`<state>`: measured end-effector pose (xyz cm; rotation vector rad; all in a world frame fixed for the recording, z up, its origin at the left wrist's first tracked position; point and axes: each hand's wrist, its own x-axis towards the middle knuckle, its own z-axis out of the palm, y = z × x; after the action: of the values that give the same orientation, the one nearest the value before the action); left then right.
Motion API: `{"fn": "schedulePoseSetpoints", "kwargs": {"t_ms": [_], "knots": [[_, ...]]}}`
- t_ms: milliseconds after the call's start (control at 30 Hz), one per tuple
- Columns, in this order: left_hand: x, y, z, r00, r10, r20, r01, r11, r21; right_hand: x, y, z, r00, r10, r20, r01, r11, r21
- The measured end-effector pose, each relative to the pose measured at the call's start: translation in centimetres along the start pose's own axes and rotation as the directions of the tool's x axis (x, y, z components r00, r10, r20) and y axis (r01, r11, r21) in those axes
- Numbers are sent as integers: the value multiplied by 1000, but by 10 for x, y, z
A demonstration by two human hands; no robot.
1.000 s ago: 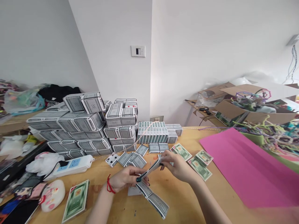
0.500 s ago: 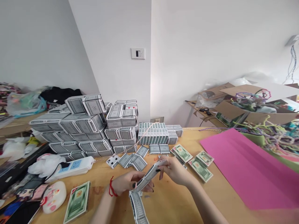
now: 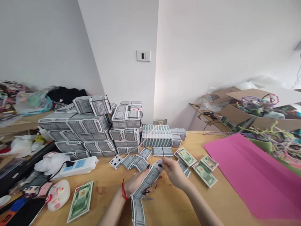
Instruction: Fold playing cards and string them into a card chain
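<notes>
**Q:** In the head view, where is the handled item?
**A:** A long, overlapped run of grey-backed playing cards (image 3: 147, 182) spans the space between both hands. It rises diagonally to the hands, and its lower section drops toward the front of the bench (image 3: 178, 207), running out of the bottom of the frame.

**Q:** State the hand positions.
**A:** The left hand (image 3: 138, 185), with a red string (image 3: 123, 190) around its wrist, is closed around the middle of the run. Its fingers (image 3: 147, 192) curl beneath the cards. The right hand (image 3: 175, 175) is at the upper end of the run, with its fingers (image 3: 163, 163) nearly closed and pinching that end. Neither hand has a wide opening.

**Q:** What is located near the hands?
**A:** Just beyond them lie loose grey-backed cards (image 3: 141, 162) and one face-up spade card (image 3: 115, 162). Green banknote-pattern packs (image 3: 185, 157) lie to the right, beside a pink sheet (image 3: 249, 175). Another green pack (image 3: 81, 201) and a white power strip (image 3: 78, 168) lie to the left.

**Q:** What is at the rear?
**A:** Stacked grey card decks (image 3: 94, 125) stand against the wall, with a tightly packed row of upright decks (image 3: 156, 136) beside them.
</notes>
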<state>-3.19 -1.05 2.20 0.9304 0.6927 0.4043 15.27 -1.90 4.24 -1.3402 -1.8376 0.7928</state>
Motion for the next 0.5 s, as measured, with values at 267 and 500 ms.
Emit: {"fn": "schedulePoseSetpoints", "kwargs": {"t_ms": [267,500], "knots": [[3,-5,-3,991,-135,-5,135,989,-60,0,9,0,997,29,78,-27,999,-25],[4,-8,-5,992,-122,11,123,985,-121,-1,4,4,995,21,101,-17,999,-42]]}}
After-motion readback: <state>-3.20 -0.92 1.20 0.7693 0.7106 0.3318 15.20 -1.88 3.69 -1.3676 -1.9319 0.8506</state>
